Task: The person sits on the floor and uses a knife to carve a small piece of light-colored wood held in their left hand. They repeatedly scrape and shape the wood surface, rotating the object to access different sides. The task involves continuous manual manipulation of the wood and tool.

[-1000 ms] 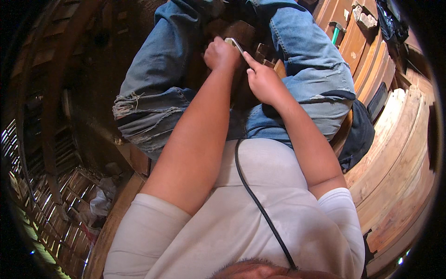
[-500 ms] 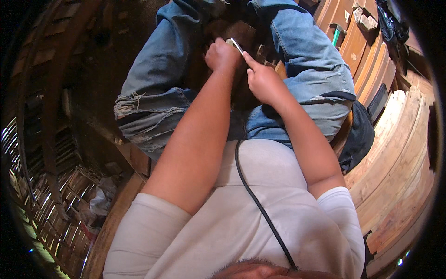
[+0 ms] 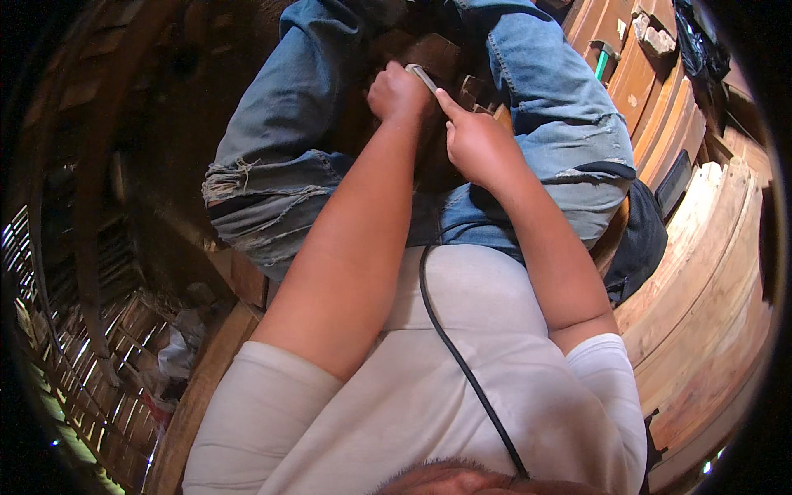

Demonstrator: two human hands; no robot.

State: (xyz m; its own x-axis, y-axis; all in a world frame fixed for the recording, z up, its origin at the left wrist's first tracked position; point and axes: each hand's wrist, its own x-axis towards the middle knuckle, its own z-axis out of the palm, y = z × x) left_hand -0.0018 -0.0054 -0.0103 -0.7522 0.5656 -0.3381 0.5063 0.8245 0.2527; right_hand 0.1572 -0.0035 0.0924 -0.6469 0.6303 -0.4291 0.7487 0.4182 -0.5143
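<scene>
R hand [image 3: 485, 147], upper centre of frame: its grip is closed on a slim metallic tool [image 3: 424, 78], index finger laid along the near end. What I read first from my remote seat: the tool lies up & left of the R grip, long axis slanting from lower right, at that index finger, to upper left, where the far tip sits by the L hand [image 3: 401, 92]. So R is nearer the near end, L is right at the far one. L hand is a bit higher & further left, back of hand toward me, fingers bent out of sight; I can't tell whether its grip is clenched on smth. or loose. Can't tell either, at this res., what the tip touches.

Just beyond both hands, top centre: a dark wooden block [image 3: 431, 54], in shadow btwn the knees. Right of the tool: a few small wood pieces [image 3: 472, 89].

Around that: blue jeans [image 3: 280, 124], legs spread wide, w/ a frayed tear at mid-left. Below, a pale T-shirt [image 3: 511, 363] fills lower centre, a black cord [image 3: 458, 355] running down it.

Further out, upper right: a green-handled tool [image 3: 603, 64] & a rough pale lump [image 3: 656, 37] on brown boards [image 3: 634, 91]; black plastic [image 3: 700, 45] beside. Mid-right: light planks [image 3: 701, 272], curved by the lens, w/ dark cloth [image 3: 639, 243] btwn them & the knee. Lower left: slatted wall [image 3: 99, 396], light thru the gaps, & a whitish bag [image 3: 175, 355].
</scene>
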